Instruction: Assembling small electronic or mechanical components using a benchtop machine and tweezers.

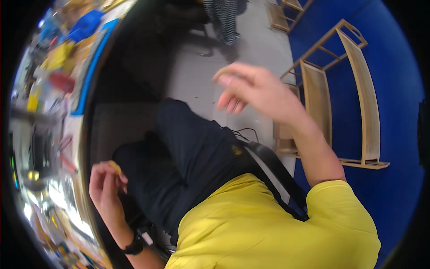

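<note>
My left hand (104, 180) is beside the workbench edge, its fingers bent together in a pinch. A small yellowish-orange piece (115, 167) shows at its fingertips; it is too small to name. On that wrist is a black band (134, 245). My right hand (246, 88) hangs in the air over the floor, away from the bench. Its fingers are loosely curled and somewhat apart, slightly blurred, and nothing shows in them. Both hands are off the bench top.
Along the left runs a cluttered workbench with a blue strip (92, 71), a yellow bag (60, 56), a blue bag (85, 24) and a red-handled tool (67, 163). A wooden shelf rack (365, 98) stands at the right against a blue wall (396, 89). A black chair strap (280, 172) is beside me.
</note>
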`<act>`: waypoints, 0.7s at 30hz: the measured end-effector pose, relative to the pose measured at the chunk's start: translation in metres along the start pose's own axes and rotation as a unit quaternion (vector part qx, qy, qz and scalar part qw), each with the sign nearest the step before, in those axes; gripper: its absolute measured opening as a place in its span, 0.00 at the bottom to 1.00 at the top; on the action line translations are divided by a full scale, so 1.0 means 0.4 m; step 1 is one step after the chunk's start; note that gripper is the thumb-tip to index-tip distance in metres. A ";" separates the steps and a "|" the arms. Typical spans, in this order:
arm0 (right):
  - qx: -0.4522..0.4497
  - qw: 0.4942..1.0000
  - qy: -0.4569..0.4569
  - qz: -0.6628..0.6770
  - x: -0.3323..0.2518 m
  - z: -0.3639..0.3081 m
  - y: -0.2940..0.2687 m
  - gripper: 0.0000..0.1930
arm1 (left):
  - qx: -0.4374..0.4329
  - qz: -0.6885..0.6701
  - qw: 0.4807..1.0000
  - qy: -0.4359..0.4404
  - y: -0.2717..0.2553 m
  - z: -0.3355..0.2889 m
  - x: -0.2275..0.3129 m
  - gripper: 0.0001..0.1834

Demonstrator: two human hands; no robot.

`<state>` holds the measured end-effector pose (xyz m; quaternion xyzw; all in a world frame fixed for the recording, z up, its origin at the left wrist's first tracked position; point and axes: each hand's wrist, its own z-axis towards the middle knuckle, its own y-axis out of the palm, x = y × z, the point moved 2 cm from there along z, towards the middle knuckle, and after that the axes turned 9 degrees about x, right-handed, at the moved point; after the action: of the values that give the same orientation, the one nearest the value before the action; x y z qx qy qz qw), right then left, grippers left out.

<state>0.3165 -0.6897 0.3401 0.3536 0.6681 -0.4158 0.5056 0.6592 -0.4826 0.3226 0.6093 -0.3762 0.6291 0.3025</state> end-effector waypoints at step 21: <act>-0.106 0.867 0.292 -0.389 1.284 0.275 0.104 0.25 | -0.104 0.146 0.930 -0.320 0.127 0.097 -0.270 0.09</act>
<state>0.2732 -0.7467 -0.1820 0.1142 0.9088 -0.3832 0.1190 0.6455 -0.5340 0.2091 0.6819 -0.6013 0.3948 0.1329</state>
